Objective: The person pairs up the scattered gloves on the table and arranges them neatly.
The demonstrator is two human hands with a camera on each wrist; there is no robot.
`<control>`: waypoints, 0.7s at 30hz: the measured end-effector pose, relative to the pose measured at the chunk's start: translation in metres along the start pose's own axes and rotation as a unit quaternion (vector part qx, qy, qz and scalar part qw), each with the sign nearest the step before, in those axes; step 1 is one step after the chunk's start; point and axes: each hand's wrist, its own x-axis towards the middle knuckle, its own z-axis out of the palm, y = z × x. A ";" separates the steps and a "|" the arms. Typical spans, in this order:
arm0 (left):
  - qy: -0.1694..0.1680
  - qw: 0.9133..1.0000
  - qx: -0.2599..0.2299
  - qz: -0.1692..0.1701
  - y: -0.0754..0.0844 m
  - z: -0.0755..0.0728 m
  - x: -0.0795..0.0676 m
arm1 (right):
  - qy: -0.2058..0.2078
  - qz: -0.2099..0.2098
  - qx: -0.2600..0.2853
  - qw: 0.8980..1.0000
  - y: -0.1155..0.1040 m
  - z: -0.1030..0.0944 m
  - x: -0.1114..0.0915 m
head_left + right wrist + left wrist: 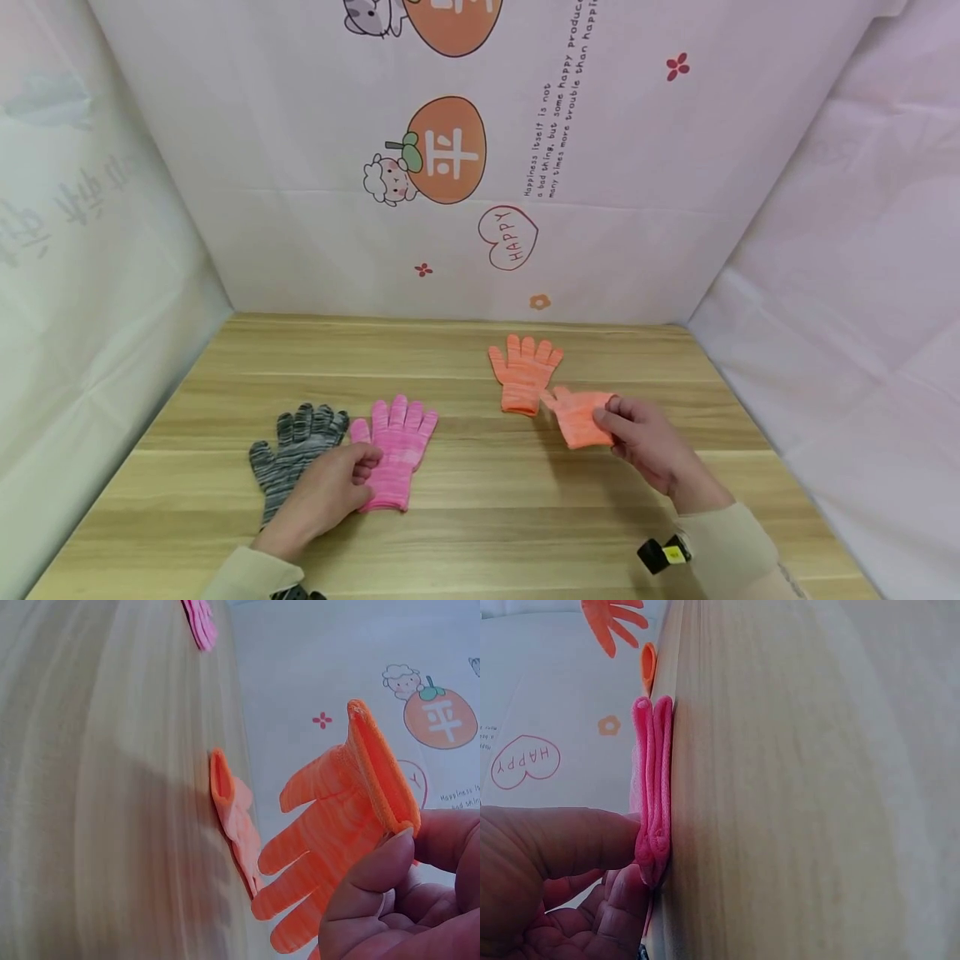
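My right hand (651, 442) pinches an orange knit glove (322, 825) by its cuff, between thumb and fingers. The glove hangs above the table with its fingers pointing away from my hand and its cuff opening visible. Just beyond lies a second orange glove (525, 373), flat, with its fingers toward the back wall. My left hand (330, 492) rests on the left edge of a pink glove (397, 458), thumb and loosely bent fingers touching it near the cuff. The left wrist view shows stacked pink cuff layers (654, 772). A grey-black striped glove (288, 467) lies partly hidden under my left hand.
The gloves are on a wood-grain table (495, 542). A white printed sheet (300, 233) rises at the back edge, and more white sheeting (847, 275) encloses the sides. A small black device with a yellow label (665, 554) is at my right cuff.
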 end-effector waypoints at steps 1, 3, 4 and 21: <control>0.001 1.000 0.000 0.001 0.000 0.000 0.000 | -0.001 0.002 -0.001 1.000 0.001 0.002 -0.002; 0.002 1.000 0.001 0.002 0.000 0.000 0.000 | -0.003 0.011 0.000 1.000 0.003 0.005 -0.005; 0.002 1.000 0.002 0.003 0.000 0.000 0.000 | -0.007 0.014 0.000 1.000 0.005 0.007 -0.006; 0.001 1.000 0.001 0.000 -0.001 0.000 0.000 | -0.068 0.029 -0.032 0.997 0.025 0.020 -0.023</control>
